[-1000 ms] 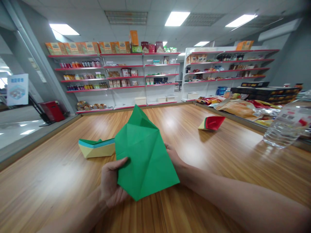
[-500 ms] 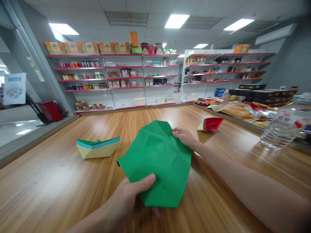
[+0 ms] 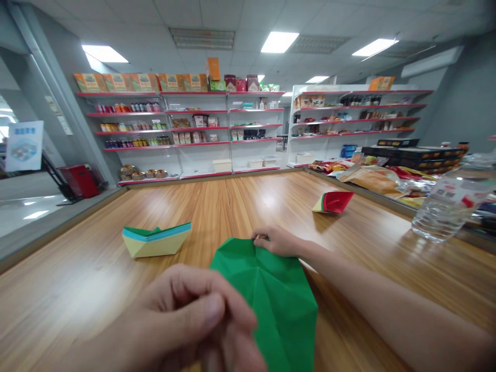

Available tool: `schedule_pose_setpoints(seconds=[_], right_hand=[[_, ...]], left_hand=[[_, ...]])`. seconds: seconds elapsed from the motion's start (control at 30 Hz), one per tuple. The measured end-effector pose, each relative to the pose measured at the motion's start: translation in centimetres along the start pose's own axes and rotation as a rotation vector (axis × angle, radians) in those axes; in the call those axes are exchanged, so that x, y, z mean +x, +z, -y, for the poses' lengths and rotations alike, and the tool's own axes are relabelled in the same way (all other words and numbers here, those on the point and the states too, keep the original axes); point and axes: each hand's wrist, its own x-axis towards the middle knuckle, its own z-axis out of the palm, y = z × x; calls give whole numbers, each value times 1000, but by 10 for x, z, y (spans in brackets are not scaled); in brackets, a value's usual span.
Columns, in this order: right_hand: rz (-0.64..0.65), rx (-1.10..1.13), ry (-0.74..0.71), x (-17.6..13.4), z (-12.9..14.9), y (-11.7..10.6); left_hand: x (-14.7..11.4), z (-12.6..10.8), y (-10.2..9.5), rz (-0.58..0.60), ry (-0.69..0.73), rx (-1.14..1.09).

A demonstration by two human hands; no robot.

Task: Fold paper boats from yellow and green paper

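Fingers on the left hand (image 3: 182, 312) are curled up close to the camera, thumb by the index; can't tell if they've got anything. Right behind is the green paper (image 3: 289, 307), low over the table (image 3: 96, 289). Looks super light, kinda floppy, probably easy to tear, so I'd pinch it flat at the edges. Right hand (image 3: 277, 241) is pinching its far edge. Red folded paper (image 3: 336, 202) sits farther out.

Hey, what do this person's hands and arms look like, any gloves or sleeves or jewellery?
Both the left hand and the right hand are bare, with no glove or ring visible. The right forearm shows no sleeve, watch or bracelet out to the picture's edge.
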Motion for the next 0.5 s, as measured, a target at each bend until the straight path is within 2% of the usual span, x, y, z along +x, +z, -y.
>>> schedule_pose_setpoints(seconds=[0.07, 0.1, 0.23, 0.37, 0.43, 0.5], right_hand=[[37, -23, -60, 0, 10, 8], [52, -22, -69, 0, 14, 10], [93, 128, 70, 0, 19, -3], [219, 314, 194, 0, 9, -27], [223, 264, 190, 2, 2, -31], [123, 120, 157, 6, -1, -29]], left_hand=[[12, 3, -3, -188, 153, 249], [18, 6, -3, -229, 191, 390], [32, 23, 0, -56, 74, 792], [34, 34, -1, 52, 62, 967], [35, 37, -3, 77, 94, 995], [35, 42, -6, 78, 128, 1023]])
